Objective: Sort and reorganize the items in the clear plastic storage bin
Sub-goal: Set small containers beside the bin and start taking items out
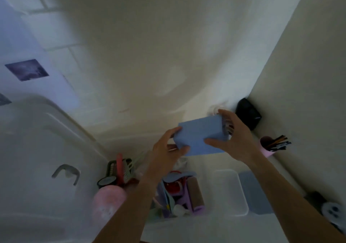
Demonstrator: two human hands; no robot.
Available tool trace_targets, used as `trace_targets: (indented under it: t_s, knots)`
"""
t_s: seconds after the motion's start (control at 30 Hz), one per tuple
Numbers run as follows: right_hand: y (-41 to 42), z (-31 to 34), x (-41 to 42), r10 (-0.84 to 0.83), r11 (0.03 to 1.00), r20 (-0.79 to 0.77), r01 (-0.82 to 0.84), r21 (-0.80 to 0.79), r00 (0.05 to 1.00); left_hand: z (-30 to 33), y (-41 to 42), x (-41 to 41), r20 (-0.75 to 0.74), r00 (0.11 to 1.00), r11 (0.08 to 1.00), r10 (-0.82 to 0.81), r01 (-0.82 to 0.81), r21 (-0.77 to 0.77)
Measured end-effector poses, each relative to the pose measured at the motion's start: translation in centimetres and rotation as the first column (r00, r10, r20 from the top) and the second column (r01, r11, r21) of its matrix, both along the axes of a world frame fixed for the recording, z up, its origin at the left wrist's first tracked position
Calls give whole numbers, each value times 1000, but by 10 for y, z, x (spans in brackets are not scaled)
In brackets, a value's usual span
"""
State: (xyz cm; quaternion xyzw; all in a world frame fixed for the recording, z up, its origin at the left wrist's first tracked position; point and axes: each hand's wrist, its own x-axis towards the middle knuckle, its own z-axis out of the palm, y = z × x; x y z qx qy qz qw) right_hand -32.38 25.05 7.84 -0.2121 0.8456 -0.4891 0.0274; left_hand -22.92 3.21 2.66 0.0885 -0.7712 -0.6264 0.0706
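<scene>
Both hands grasp what I see as a blue box | left hand at its near-left end, right hand at far-right | long axis runs left-right, tilted, above the clear bin.

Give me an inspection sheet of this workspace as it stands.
Surface: white floor, blurred.
Job's things: blue box held above the clear bin; bin holds a clear tray and mixed small items.
Clutter: pink cup of brushes, black pouch, bin lid, pink bottle.
Hands: left hand and right hand both grip the blue box.
Cables: nothing seen.
Surroundings: pale wall on the right.
</scene>
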Motion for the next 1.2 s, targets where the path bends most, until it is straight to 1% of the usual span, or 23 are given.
trace_targets:
  t_s: [0.1, 0.13, 0.2, 0.27, 0.37, 0.43, 0.53, 0.67, 0.77, 0.9, 0.93, 0.97, 1.0, 1.03, 1.07, 1.1, 1.13, 1.17, 1.2]
  knots:
    - [31, 3, -11, -100, 990, -65, 106, 93, 993, -11, 14, -11, 63, 997, 999, -44, 43, 18]
    - [42, 4, -17, -122, 983, -112, 136, 122, 986, -14, 14, -12, 70, 997, 999, -31, 33, -31]
    - [63, 0, -32, -108, 967, -220, 154, 204, 970, -20, 8, -10, 65, 998, 977, 23, -9, -215]
    - [74, -19, -49, -26, 928, -284, 129, 351, 958, -29, -1, -2, 86, 993, 926, 82, -44, -376]
    - [63, -68, -58, 115, 840, -232, 30, 541, 966, -45, -12, 11, 186, 973, 877, 136, -31, -479]
    - [48, -101, -53, 217, 790, -206, -48, 611, 954, -58, -15, 22, 265, 952, 819, 150, 30, -573]
    - [31, -135, -50, 334, 745, -179, -143, 652, 925, -81, -13, 41, 371, 921, 718, 116, 180, -672]
    - [24, -153, -46, 374, 716, -146, -185, 673, 916, -93, -4, 55, 465, 884, 590, 50, 349, -728]
    - [24, -161, -41, 379, 701, -159, -170, 693, 912, -97, 0, 55, 490, 871, 498, 19, 417, -761]
    - [24, -161, -36, 363, 672, -155, -143, 727, 919, -104, -4, 51, 506, 862, 443, 4, 452, -774]
    - [22, -154, -32, 335, 710, -176, -125, 693, 926, -105, -5, 49, 502, 865, 429, 0, 453, -781]
    - [17, -142, -24, 261, 780, -202, -83, 620, 944, -106, -6, 47, 503, 864, 415, 0, 457, -786]
    - [11, -129, -13, 159, 860, -245, -12, 510, 956, -106, -7, 46, 507, 862, 395, 6, 464, -793]
    - [1, -112, 2, 56, 919, -304, 70, 387, 951, -107, -8, 45, 506, 863, 368, 12, 466, -804]
    - [-10, -94, 20, -4, 943, -354, 121, 309, 935, -107, -8, 44, 501, 865, 347, 15, 465, -814]
    - [-23, -78, 39, 12, 937, -363, 116, 328, 932, -108, -8, 45, 494, 869, 339, 14, 460, -821]
    - [-35, -69, 56, 87, 891, -307, 64, 450, 948, -107, -9, 46, 488, 873, 338, 15, 455, -824]
    - [-47, -69, 72, 171, 786, -180, -25, 617, 969, -108, -10, 47, 472, 882, 333, 14, 440, -834]
    - [-58, -74, 86, 208, 649, -44, -104, 754, 977, -108, -12, 48, 447, 894, 337, 15, 416, -844]
